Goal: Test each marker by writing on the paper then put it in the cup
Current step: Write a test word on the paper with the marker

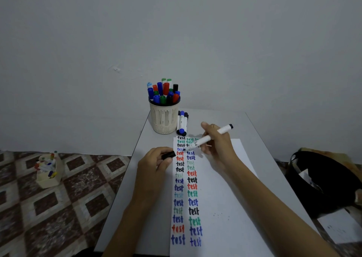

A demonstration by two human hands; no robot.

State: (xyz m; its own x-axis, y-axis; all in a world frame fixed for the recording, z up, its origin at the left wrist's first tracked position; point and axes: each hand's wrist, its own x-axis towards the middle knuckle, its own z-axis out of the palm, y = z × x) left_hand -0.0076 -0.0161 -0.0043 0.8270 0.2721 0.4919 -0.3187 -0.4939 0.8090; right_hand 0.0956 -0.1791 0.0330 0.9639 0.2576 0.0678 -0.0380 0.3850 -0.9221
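Slanting down-left from the right hand's (217, 145) grip, the marker (203, 140) is held tip at the paper's (225, 207) far end, cap (168, 155) pinched just beside in the left hand (154, 162), cup (164, 119) beyond at the table's (254, 131) far edge.

We see the cup (164, 119) at the far left corner of the table (254, 131), close to the wall (176, 41) behind it. Its mouth is crowded with standing markers (163, 92), whose tops rise above the rim, so only narrow gaps show between them. A few loose markers (182, 123) lie just beside the cup on its right and block that side. The room above the cup is open. Our right hand (217, 141) holds a marker (207, 138) slanted across the top of the paper (225, 207). Our left hand (154, 162), gripping a cap (168, 155), sits at the paper's left edge, and only a small gap lies between the two hands. Right of the loose markers the table is bare, and so is the right part of the paper.
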